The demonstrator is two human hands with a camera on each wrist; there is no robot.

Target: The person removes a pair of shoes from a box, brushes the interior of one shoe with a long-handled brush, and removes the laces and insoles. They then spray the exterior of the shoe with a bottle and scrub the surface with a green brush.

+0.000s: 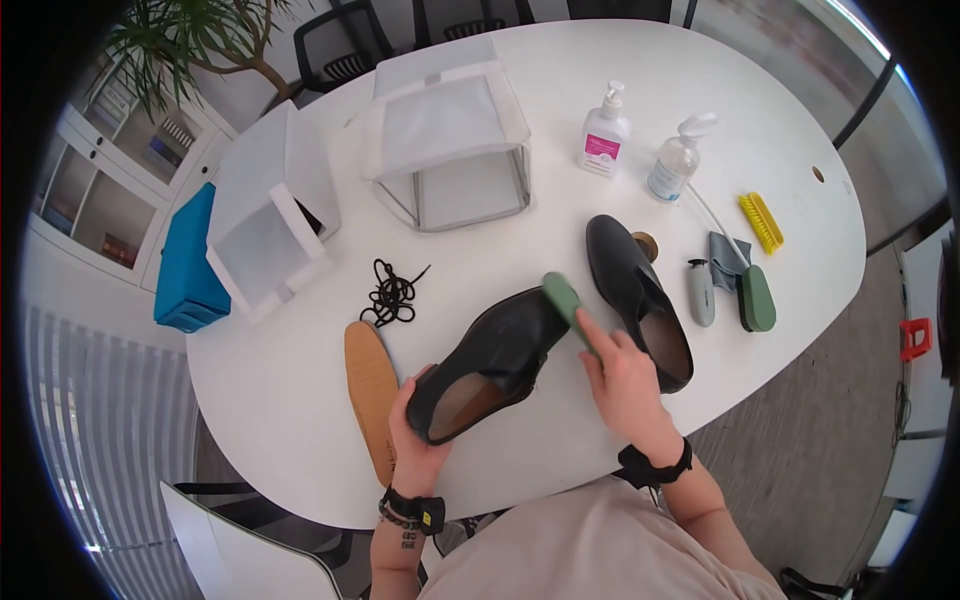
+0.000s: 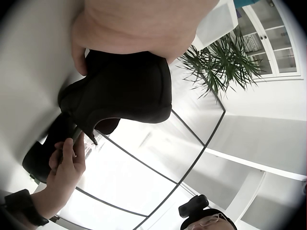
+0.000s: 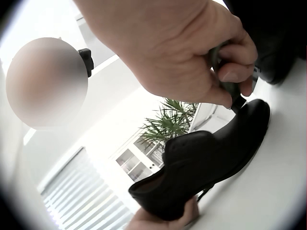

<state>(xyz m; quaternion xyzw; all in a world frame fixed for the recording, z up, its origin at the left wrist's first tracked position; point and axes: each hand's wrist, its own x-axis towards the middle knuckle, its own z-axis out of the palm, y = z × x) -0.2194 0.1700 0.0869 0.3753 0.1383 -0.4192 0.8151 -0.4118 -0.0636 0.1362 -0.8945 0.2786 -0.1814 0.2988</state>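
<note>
A black shoe (image 1: 490,345) is gripped at its heel by my left hand (image 1: 414,440), its toe pointing up and right. My right hand (image 1: 628,385) holds a green brush (image 1: 563,298) at the shoe's toe. In the right wrist view the fingers of my right hand (image 3: 192,57) curl round the handle, and the brush end meets the toe of the shoe (image 3: 192,167). The left wrist view shows my left hand (image 2: 139,26) on the heel of the shoe (image 2: 124,86). A second black shoe (image 1: 625,280) lies just right of the brush.
An orange-brown insole (image 1: 370,390) and black laces (image 1: 392,294) lie at the left. Two bottles (image 1: 603,140), a yellow brush (image 1: 762,222), a grey tube (image 1: 702,293), a grey cloth (image 1: 728,262) and another green brush (image 1: 757,300) are at the right. White boxes (image 1: 445,120) stand behind.
</note>
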